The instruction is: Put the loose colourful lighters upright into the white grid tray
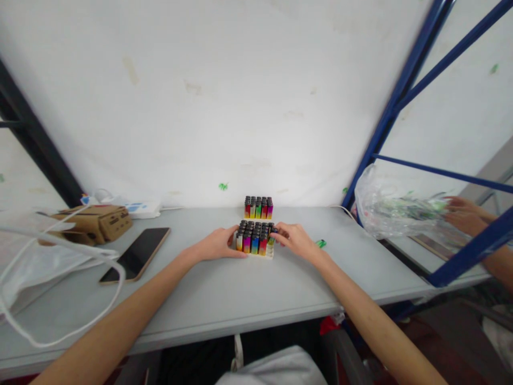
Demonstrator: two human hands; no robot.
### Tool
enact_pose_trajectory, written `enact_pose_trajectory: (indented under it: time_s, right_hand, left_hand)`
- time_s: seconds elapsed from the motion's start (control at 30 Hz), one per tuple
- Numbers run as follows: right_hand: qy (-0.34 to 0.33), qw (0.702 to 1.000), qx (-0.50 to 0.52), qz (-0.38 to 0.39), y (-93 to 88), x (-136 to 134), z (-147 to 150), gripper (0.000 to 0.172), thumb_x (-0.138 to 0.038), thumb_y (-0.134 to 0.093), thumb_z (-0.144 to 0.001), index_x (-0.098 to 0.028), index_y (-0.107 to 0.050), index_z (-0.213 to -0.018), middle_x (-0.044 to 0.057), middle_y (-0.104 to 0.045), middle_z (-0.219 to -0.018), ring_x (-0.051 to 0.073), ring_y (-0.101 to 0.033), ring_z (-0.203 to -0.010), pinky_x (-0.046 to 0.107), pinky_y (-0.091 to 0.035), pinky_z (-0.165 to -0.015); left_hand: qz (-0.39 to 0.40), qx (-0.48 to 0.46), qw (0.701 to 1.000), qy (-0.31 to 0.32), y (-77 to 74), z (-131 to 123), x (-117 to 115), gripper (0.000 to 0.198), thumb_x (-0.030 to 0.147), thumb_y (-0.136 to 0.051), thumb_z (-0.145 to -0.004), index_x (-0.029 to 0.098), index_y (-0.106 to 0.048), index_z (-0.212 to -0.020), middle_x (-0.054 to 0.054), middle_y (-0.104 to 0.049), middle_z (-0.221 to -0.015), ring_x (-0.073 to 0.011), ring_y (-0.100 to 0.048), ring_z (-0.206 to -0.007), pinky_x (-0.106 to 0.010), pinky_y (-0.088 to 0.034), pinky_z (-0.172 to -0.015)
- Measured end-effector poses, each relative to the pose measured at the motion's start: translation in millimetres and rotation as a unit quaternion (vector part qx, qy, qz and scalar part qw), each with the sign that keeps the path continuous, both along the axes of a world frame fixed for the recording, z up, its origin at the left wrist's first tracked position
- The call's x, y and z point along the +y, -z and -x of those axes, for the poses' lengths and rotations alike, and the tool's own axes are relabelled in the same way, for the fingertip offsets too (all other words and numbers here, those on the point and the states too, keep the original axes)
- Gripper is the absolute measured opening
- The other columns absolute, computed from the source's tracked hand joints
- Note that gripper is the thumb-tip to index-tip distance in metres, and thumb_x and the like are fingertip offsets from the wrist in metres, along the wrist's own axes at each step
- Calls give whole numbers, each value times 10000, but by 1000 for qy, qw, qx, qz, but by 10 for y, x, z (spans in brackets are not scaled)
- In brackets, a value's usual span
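Note:
Several lighters (255,243) with black tops and bright gradient bodies stand upright in rows in a white tray (264,257) on the desk. My left hand (220,243) grips the tray's left side, thumb at the near corner and fingers round the back. At the right-hand column, my right hand (292,238) pinches a lighter (272,239) by its upper part, over the tray. White slots show in front of that lighter. Behind, against the wall, stands a second block of upright lighters (258,208), touched by neither hand.
A phone (138,254), a cardboard box (100,222) and a white cable (116,305) lie at left. A green object (320,243) lies right of my hand. Past the blue frame (385,128), another person's hands (467,214) touch a clear plastic bag (401,208).

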State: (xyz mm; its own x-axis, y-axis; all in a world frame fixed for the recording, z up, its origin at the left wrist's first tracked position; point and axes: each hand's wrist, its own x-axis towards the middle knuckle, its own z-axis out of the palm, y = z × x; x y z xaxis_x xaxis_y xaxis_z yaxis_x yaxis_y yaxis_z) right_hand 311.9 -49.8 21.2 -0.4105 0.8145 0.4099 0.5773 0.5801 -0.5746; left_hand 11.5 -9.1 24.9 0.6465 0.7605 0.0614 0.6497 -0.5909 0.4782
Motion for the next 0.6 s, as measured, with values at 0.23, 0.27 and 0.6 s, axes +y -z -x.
enact_pose_trajectory:
  time_s: [0.23,0.27,0.6]
  right_hand:
    - [39,995,-89,1,29,87,-74,537,-616,-701,-883,-213,-592,-544,-16,-482,-450,132,-418,-465,271,-315,-541]
    - [30,996,-78,6,-1,80,-142,527,-618,-645,-921,-208,-638,-590,-15,-518,-473,132,-438,-473,267,-338,-545]
    - [32,988,-149,27,-51,-439,-1283,392,-422,-661,-931,-249,-717,-1278,123,-655,-1394,290,-609,-1283,480,-469,-1108]
  left_hand:
    - [4,3,1000,-1,-27,-6,-14,738,716,-731,-713,210,-568,-1225,14,-643,-778,-221,-596,-694,-288,-359,-603]
    - [2,4,1000,-1,-31,-8,-16,730,717,-728,-716,212,-570,-1219,14,-641,-775,-222,-596,-697,-288,-358,-605]
    - [-1,1,1000,-5,-25,-19,-15,706,726,-721,-708,207,-584,-1168,7,-639,-768,-231,-601,-709,-290,-363,-617]
